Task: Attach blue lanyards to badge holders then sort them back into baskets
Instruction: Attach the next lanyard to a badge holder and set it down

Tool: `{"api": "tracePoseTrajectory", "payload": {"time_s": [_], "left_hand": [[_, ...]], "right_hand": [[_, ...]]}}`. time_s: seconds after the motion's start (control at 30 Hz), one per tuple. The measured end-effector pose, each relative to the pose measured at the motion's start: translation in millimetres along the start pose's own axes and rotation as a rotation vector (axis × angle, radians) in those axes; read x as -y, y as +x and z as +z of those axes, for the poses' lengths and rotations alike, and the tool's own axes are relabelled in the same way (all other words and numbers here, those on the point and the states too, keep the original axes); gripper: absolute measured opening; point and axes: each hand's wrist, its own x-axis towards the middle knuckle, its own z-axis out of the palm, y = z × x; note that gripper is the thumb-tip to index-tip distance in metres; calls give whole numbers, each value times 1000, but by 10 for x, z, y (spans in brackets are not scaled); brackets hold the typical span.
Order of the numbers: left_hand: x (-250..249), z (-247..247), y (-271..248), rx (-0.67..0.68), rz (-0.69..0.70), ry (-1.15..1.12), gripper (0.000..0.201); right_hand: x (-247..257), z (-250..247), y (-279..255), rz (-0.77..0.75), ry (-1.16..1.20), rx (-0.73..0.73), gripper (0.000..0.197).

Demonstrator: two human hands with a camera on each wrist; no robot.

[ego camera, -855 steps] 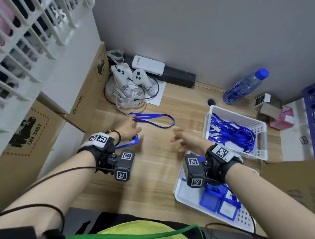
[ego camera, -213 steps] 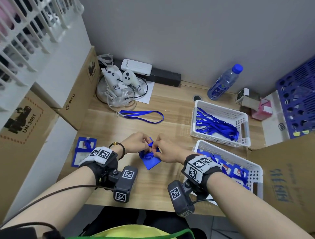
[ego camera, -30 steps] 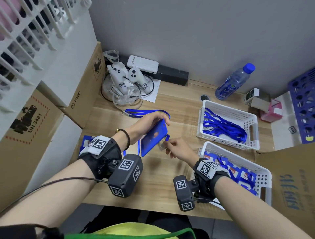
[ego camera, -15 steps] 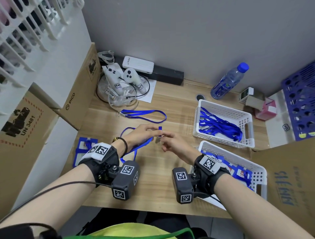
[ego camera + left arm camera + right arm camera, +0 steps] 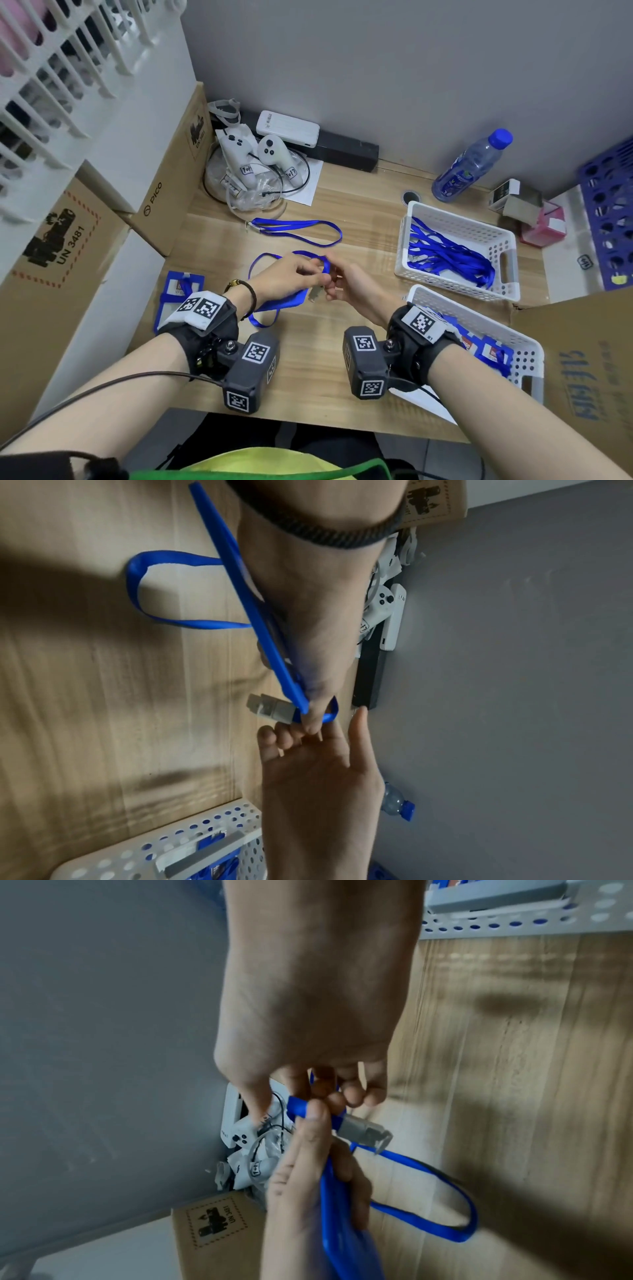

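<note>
Above the middle of the table my left hand [image 5: 308, 274] grips a blue badge holder [image 5: 291, 302] at its top edge, thumb on top. A blue lanyard [image 5: 262, 320] loops from under the holder onto the wood. Its grey metal clip [image 5: 317, 293] sticks out between my hands. My right hand [image 5: 334, 286] meets the left, fingers curled and pinching the lanyard strap just behind the clip. In the left wrist view the holder [image 5: 246, 601] is edge-on with the clip [image 5: 272, 707] at its tip. In the right wrist view the clip [image 5: 363, 1130] hangs below my right fingertips [image 5: 352, 1096].
A white basket [image 5: 459, 219] of loose lanyards stands at the right, and nearer me a white basket [image 5: 479, 318] of badge holders. A spare lanyard [image 5: 298, 229] lies farther back. One holder with its lanyard [image 5: 180, 291] lies at the left edge. Controllers, a bottle and cartons line the back.
A second ago my left hand held the holder raised and tilted. It is now lowered and flat near the table, and my right hand has closed in on the strap at the clip.
</note>
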Motion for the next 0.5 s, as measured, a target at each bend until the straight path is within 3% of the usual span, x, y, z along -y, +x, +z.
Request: {"api": "tracePoseTrajectory", "payload": {"time_s": [0.1, 0.23, 0.5], "left_hand": [[66, -30, 10, -21, -30, 16, 23], [142, -87, 53, 2, -84, 2, 20], [497, -252, 132, -97, -316, 257, 16]], "right_hand": [[23, 0, -17, -55, -142, 56, 26], [17, -35, -44, -95, -147, 24, 17], [318, -89, -120, -143, -180, 38, 35]]}}
